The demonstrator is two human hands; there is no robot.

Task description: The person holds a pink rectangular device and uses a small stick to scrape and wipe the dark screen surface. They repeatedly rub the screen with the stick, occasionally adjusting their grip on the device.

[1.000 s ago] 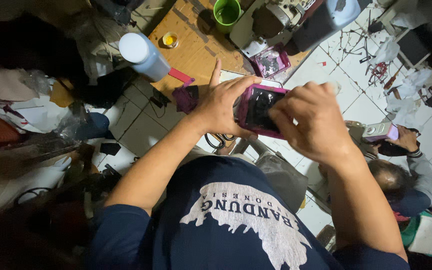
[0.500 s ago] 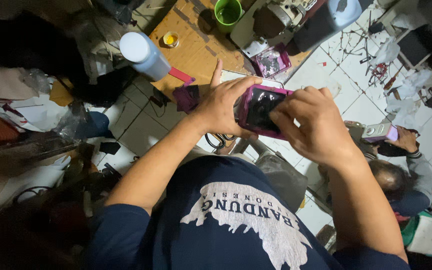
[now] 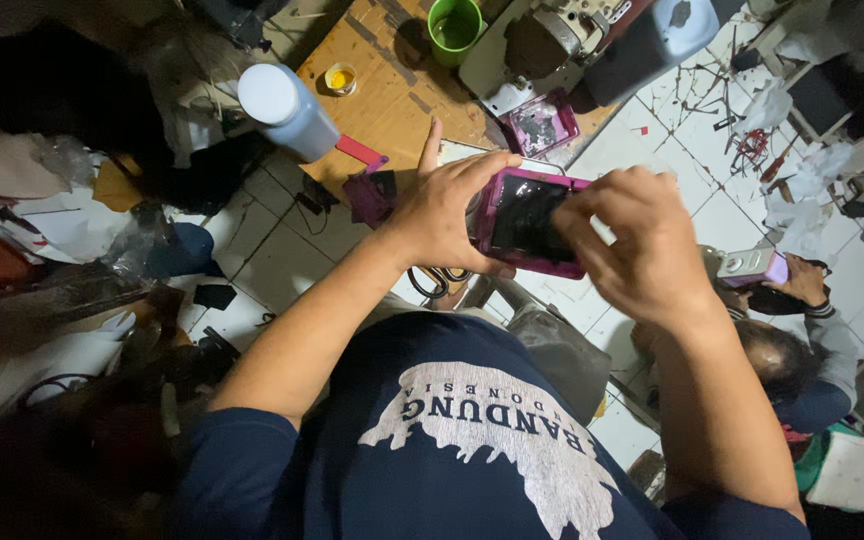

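Note:
A smartphone in a pink case (image 3: 527, 222) sits between both hands above my lap, its dark screen facing up. My left hand (image 3: 449, 210) wraps around its left edge, with the index finger sticking straight up. My right hand (image 3: 632, 245) covers the phone's right side, fingers curled over the screen edge. I wear a dark blue shirt with a white print.
A low wooden table (image 3: 382, 100) carries a white-capped bottle (image 3: 287, 110), a green cup (image 3: 454, 28), a small yellow lid (image 3: 339, 77) and a sewing machine (image 3: 552, 40). Scissors (image 3: 437, 283) lie below my left hand. Another person (image 3: 792, 340) sits at right holding a phone (image 3: 752, 266).
The phone and both hands have stayed almost in place; my right fingers shifted slightly over the screen's right edge.

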